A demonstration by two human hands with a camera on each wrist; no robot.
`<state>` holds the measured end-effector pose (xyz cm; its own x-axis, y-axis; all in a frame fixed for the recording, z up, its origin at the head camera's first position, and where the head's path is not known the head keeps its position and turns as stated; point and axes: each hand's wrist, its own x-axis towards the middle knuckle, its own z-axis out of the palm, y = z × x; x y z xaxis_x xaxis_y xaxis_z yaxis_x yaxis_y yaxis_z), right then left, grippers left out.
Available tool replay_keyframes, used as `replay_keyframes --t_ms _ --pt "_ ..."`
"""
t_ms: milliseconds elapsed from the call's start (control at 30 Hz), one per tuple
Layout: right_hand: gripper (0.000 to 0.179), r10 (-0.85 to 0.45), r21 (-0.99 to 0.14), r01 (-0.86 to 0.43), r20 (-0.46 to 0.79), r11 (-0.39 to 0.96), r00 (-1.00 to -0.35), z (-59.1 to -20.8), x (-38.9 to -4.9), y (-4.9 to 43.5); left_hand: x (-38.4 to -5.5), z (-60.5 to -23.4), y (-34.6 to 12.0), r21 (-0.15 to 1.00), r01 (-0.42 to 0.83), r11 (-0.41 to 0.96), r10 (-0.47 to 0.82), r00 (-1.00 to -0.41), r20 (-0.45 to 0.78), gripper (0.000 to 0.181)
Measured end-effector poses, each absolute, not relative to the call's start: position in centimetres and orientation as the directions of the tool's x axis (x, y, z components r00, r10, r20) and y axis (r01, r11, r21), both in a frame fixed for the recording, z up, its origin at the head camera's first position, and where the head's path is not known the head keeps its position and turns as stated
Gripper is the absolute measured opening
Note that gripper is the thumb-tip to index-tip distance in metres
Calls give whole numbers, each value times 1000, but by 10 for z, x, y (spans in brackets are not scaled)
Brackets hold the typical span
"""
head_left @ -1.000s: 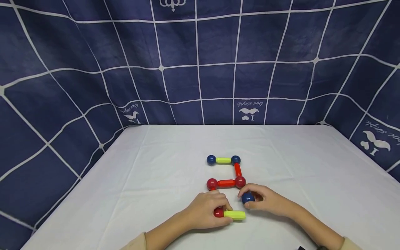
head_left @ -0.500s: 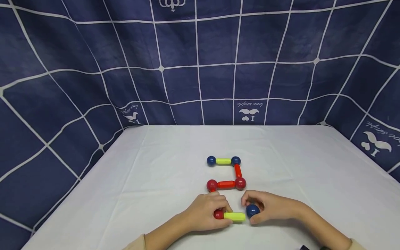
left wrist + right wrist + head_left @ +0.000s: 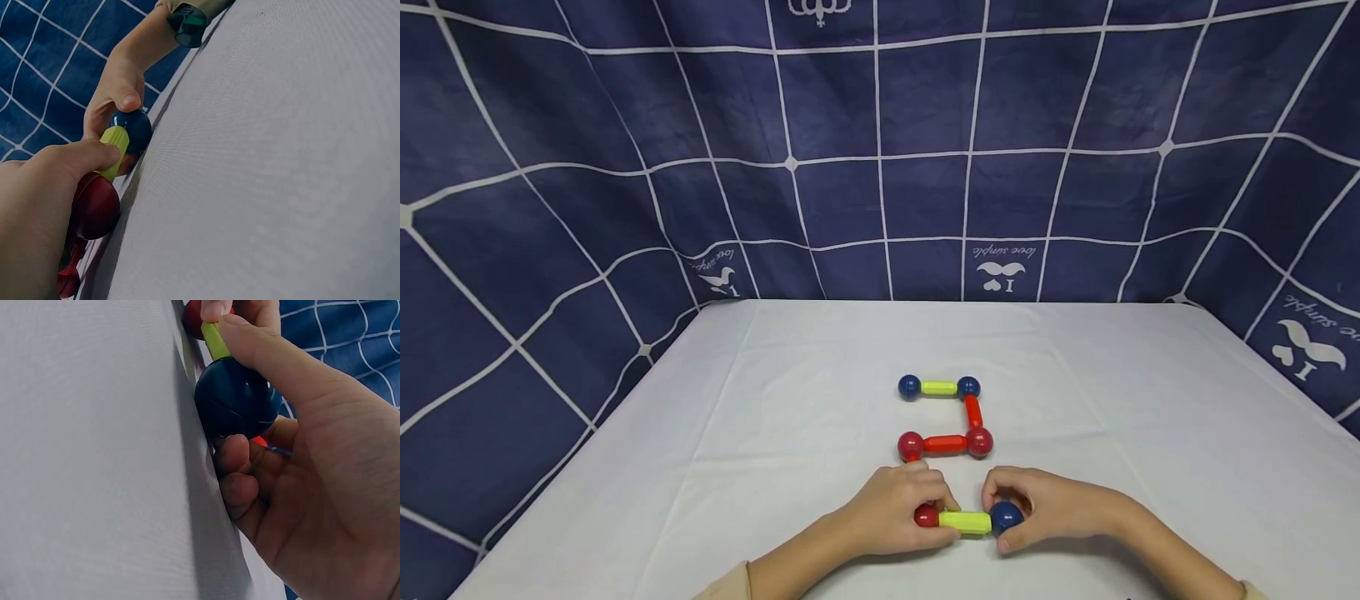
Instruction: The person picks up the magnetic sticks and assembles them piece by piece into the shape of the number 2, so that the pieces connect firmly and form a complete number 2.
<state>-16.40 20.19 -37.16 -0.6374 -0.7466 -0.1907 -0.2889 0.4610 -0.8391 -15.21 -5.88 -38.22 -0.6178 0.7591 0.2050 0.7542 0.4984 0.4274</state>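
Note:
A yellow-green rod [image 3: 966, 522] lies between a red ball [image 3: 927, 516] and a blue ball [image 3: 1006, 517], the blue ball sitting right at its right end. My left hand [image 3: 898, 510] pinches the rod near the red ball, its thumb along the rod in the left wrist view. Fingers and thumb of my right hand [image 3: 1052, 507] curl round the blue ball [image 3: 237, 399]. Beyond my left hand, a red rod [image 3: 945, 444] joins two red balls; a second red rod [image 3: 973, 411] leads up to a blue ball [image 3: 968, 387], a yellow-green rod [image 3: 938, 387] and another blue ball [image 3: 909, 387].
A white cloth [image 3: 790, 400] covers the table. Behind it and at both sides hangs a dark blue curtain [image 3: 925, 108] with white grid lines. A short red piece [image 3: 913, 457] runs from the left red ball down behind my left hand.
My right hand has brought the blue ball toward me and up to the right end of the yellow-green rod. My left hand has stayed in place on the rod.

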Motion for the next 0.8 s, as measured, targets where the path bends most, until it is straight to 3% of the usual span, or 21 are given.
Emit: replay_keyframes --t_ms 333,533,667,800 --pt "29 -750 -828 -317 -174 462 -638 -371 -163 200 -151 -380 -59 408 752 517 757 -625 192 16" --pt "19 -765 -853 -333 -115 403 -634 -368 -165 205 -149 -380 -59 369 770 521 762 -614 206 17" --pt "13 -704 -831 -390 -3 396 -710 -368 -169 206 -150 -378 -60 355 781 514 771 -602 208 21" --pt "15 -580 -787 -415 90 456 -810 -371 -172 202 -153 -371 -65 459 722 518 749 -642 164 27"
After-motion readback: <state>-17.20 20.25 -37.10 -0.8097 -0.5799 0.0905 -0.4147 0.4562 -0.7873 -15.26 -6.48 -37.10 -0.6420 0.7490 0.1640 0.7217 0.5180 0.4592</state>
